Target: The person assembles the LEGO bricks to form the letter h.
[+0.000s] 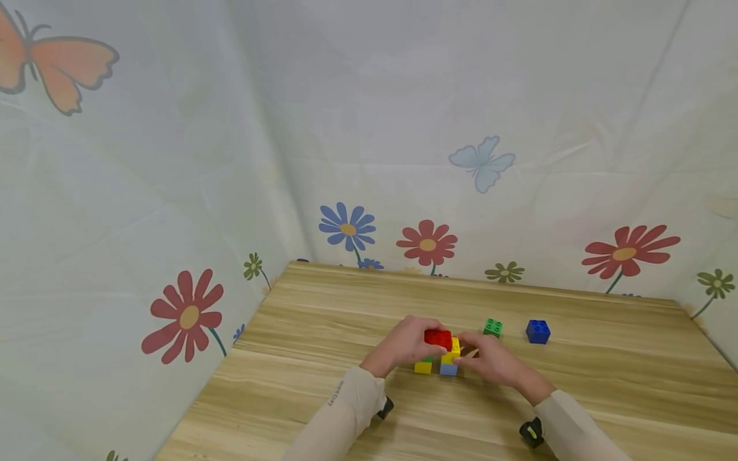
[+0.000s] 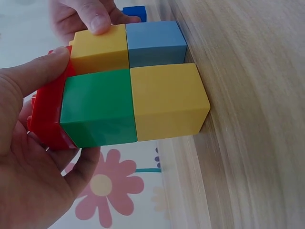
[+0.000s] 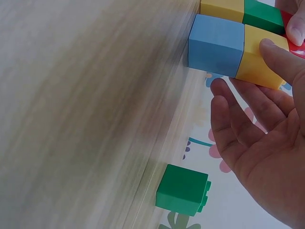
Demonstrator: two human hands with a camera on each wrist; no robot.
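Observation:
Two short stacks of toy bricks stand side by side on the wooden table. One has a green brick over a yellow brick; the other has a second yellow brick over a light blue brick. A red brick lies across the top, over the green one and reaching to the upper yellow one. My left hand grips the red brick, thumb on its near side, fingers behind. My right hand pinches the upper yellow brick between thumb and fingers at its right side.
Behind my right hand sits a loose green brick, studs up. Farther right is a dark blue brick. A flower-printed cloth hangs behind the table and along its left side.

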